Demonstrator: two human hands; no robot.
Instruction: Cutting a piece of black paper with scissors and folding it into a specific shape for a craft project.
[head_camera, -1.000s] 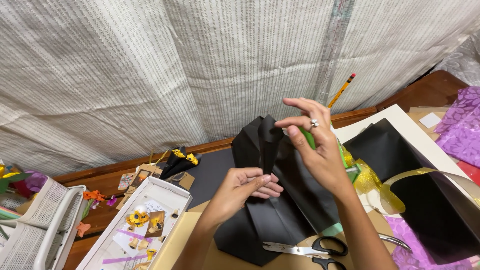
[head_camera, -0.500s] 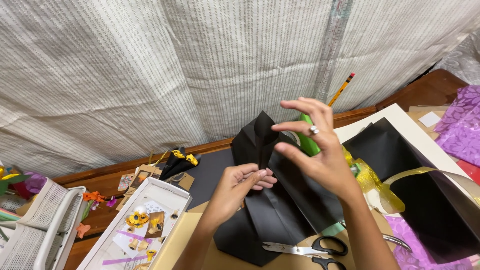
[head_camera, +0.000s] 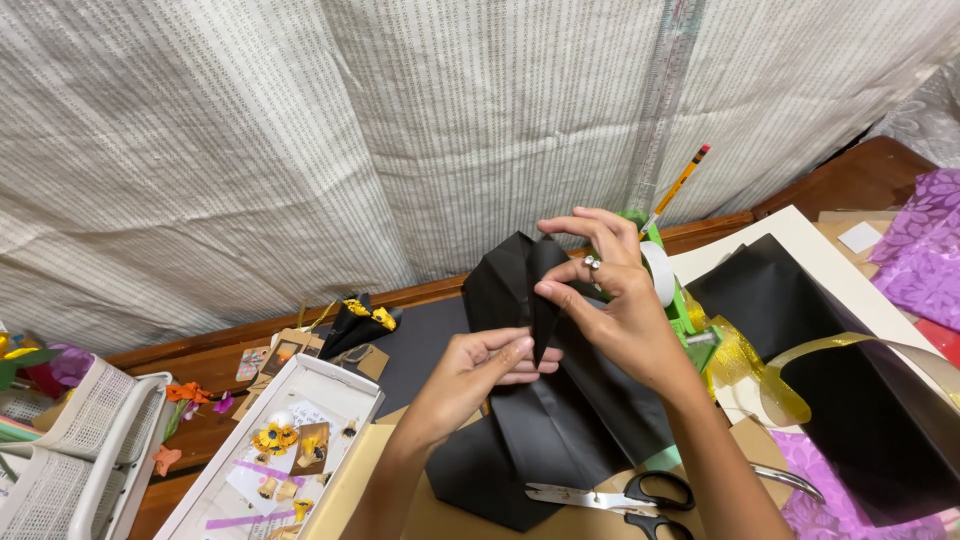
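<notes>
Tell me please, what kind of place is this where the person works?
Probably a home craft table for paper flowers or gift wrapping. Both hands, left hand and right hand, fold black paper; scissors, gold ribbon and a tray of small paper sunflowers lie around.

Your hands and forearms are bare, with no sleeves or gloves in view. Your right hand (head_camera: 625, 305) wears a silver ring with a small stone on one finger. Your left hand (head_camera: 470, 375) carries no jewellery.
</notes>
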